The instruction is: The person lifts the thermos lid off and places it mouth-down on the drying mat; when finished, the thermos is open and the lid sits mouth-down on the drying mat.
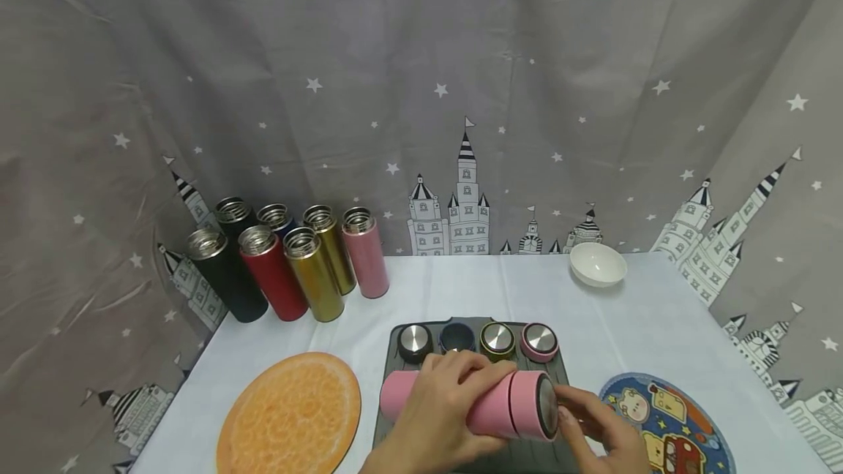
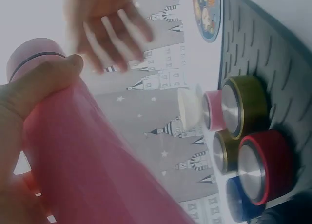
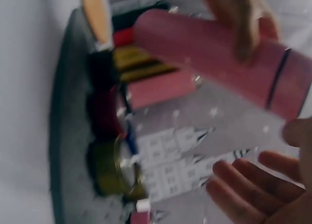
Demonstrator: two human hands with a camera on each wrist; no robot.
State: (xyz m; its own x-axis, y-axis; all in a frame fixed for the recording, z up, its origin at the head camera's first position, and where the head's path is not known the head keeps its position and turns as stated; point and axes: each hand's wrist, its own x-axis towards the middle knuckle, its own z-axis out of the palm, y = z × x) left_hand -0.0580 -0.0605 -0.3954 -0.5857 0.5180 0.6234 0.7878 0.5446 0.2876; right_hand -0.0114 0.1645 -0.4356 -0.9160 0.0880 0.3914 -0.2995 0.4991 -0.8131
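Observation:
My left hand (image 1: 437,404) grips a pink thermos bottle (image 1: 490,414) that lies tipped sideways above the dark grey ridged mat (image 2: 258,43). A pink lid (image 1: 527,404) sits on its right end, its dark-rimmed end facing right. Beside that end is my right hand (image 1: 599,430), thumb and fingers loosely spread with nothing between them; whether a fingertip touches the lid cannot be told. On the mat, other lids stand in a row: black (image 1: 415,343), dark blue (image 1: 457,337), gold (image 1: 497,340) and pink (image 1: 539,342). A red lid (image 2: 268,168) shows in the left wrist view.
Several lidless bottles stand back left, among them black (image 1: 230,280), red (image 1: 276,276), gold (image 1: 317,280) and pink (image 1: 366,258). An orange round mat (image 1: 290,415) lies at left, a cartoon-print round mat (image 1: 665,415) at right. A white bowl (image 1: 598,265) stands back right.

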